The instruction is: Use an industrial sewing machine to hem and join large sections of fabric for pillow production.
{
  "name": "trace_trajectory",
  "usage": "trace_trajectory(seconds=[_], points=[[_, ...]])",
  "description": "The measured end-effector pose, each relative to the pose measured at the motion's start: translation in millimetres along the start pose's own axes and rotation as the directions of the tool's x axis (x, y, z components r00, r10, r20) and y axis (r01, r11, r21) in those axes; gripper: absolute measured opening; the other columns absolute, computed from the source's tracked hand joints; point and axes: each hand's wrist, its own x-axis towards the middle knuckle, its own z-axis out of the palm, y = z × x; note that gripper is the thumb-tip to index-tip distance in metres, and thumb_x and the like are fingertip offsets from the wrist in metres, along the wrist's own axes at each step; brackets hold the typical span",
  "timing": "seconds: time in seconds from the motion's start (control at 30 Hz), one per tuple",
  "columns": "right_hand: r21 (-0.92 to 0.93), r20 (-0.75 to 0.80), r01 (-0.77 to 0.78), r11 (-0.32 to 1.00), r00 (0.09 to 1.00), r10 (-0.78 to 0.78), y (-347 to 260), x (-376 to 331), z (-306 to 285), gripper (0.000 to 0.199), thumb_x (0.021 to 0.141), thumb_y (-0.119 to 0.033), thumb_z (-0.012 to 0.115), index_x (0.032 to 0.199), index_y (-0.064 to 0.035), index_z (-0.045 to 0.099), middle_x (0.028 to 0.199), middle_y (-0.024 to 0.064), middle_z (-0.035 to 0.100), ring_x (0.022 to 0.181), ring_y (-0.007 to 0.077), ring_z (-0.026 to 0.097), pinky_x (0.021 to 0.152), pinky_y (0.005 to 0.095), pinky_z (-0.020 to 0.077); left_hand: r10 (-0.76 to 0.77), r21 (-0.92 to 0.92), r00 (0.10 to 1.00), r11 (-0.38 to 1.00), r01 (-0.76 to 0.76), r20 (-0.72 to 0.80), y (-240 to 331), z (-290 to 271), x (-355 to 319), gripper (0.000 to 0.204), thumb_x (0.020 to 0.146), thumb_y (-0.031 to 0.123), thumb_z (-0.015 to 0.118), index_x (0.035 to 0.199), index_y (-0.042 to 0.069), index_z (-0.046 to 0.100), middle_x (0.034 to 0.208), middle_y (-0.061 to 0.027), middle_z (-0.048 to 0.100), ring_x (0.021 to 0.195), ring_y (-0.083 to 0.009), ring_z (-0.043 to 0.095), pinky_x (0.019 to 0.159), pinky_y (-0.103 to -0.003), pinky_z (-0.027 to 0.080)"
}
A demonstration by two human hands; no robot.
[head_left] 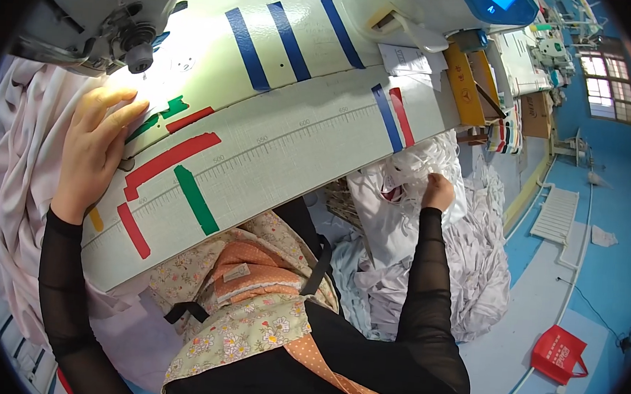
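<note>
My left hand (96, 141) lies at the left end of the sewing machine bed, fingers stretched out toward the needle area under the machine head (132, 45). Pale pinkish-white fabric (22, 147) hangs in folds beside it; whether any is under the fingertips is hard to see in the glare. Beyond the front edge of the table, at the right, my right hand (439, 193) is closed on white fabric (401, 225), at the top of a heap. A small dark red patch shows in that fabric near the hand.
The white tabletop (273, 172) carries a printed ruler scale and strips of red, green and blue tape. A yellow box (464, 83) and papers (412, 63) stand at its right end. Crumpled pale fabric (464, 273) fills the space below. A red bag (559, 353) lies on the floor.
</note>
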Motion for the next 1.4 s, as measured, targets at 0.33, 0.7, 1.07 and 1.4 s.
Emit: trace_trajectory(seconds=[0.33, 0.7, 1.07, 1.4], points=[[0.732, 0.100, 0.292, 0.616, 0.848, -0.521, -154.6, 21.5, -232.1, 0.009, 0.078, 0.002, 0.057, 0.084, 0.0011, 0.063, 0.071, 0.0102, 0.062, 0.062, 0.0191, 0.060, 0.058, 0.0291, 0.0458, -0.119, -0.482, 0.993, 0.869, 0.109, 0.009, 109.3, -20.6, 14.6, 0.059, 0.073, 0.018, 0.076, 0.127, 0.003, 0.055, 0.128, -0.0146, 0.056, 0.110, -0.0325, 0.056, 0.089, -0.040, 0.049], [0.967, 0.009, 0.230, 0.107, 0.393, -0.920, -355.1, 45.7, -280.2, 0.005, 0.078, -0.006, 0.068, 0.079, -0.0017, 0.067, 0.068, 0.0052, 0.059, 0.059, 0.0142, 0.055, 0.055, 0.0281, 0.0427, -0.369, -0.686, 0.861, 0.525, 0.504, 0.350, 91.9, -49.7, -19.1, 0.020, 0.090, 0.016, 0.059, 0.103, 0.003, 0.066, 0.082, -0.0124, 0.066, 0.074, -0.0223, 0.064, 0.066, -0.034, 0.048], [0.738, -0.038, 0.612, 0.282, 0.456, -0.889, -446.7, 112.0, -193.4, 0.023, 0.078, -0.020, 0.072, 0.085, 0.0009, 0.069, 0.071, 0.0111, 0.066, 0.061, 0.0190, 0.062, 0.056, 0.0302, 0.0450, -0.202, 0.143, 0.911, 0.953, 0.268, -0.359, 13.6, -27.9, -1.8, 0.010, 0.077, 0.014, 0.065, 0.076, 0.007, 0.059, 0.083, -0.0072, 0.055, 0.081, -0.0268, 0.055, 0.070, -0.037, 0.045], [0.543, -0.223, 0.833, 0.103, 0.261, -0.939, -441.3, 118.9, -190.7, 0.020, 0.078, -0.017, 0.074, 0.077, 0.0017, 0.068, 0.073, 0.0107, 0.067, 0.065, 0.0227, 0.063, 0.060, 0.0326, 0.0469, -0.682, -0.157, 0.713, 0.696, 0.701, 0.159, -28.3, -74.4, -34.6, 0.019, 0.084, 0.009, 0.061, 0.101, -0.001, 0.061, 0.098, -0.0144, 0.062, 0.093, -0.0314, 0.059, 0.078, -0.038, 0.048]])
